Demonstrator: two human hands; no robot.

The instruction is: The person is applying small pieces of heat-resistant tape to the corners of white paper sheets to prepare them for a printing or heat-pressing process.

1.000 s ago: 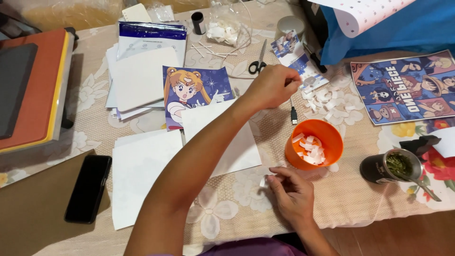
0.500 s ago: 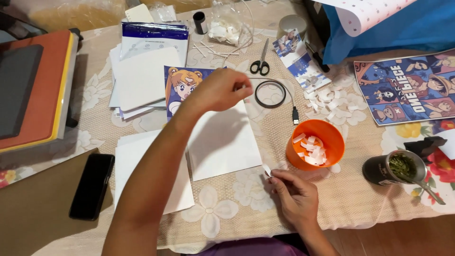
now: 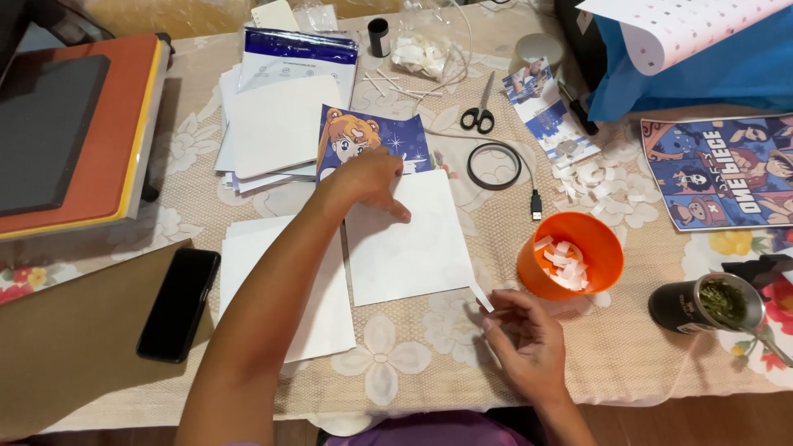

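Note:
My left hand (image 3: 373, 180) rests with fingers bent on the top edge of a white sheet (image 3: 406, 239), where it overlaps a cartoon print (image 3: 363, 136) of a blonde girl on blue. My right hand (image 3: 529, 343) is low at the table's front and pinches a small white paper strip (image 3: 481, 296) that touches the sheet's lower right corner. An orange cup (image 3: 570, 256) with white paper scraps stands just right of the sheet. A black tape ring (image 3: 494, 165) lies above it.
Scissors (image 3: 479, 116), a cable plug (image 3: 536, 202) and loose white scraps (image 3: 595, 182) lie at the back right beside a cartoon poster (image 3: 727, 169). A metal cup (image 3: 706, 304) sits right. A phone (image 3: 178, 304), white sheets (image 3: 281, 289), a paper stack (image 3: 281, 116) and a heat press (image 3: 70, 132) fill the left.
My left hand has drawn back leftwards from the tape ring area to the white sheet's top edge. The right hand stays low, holding the strip by the sheet's corner.

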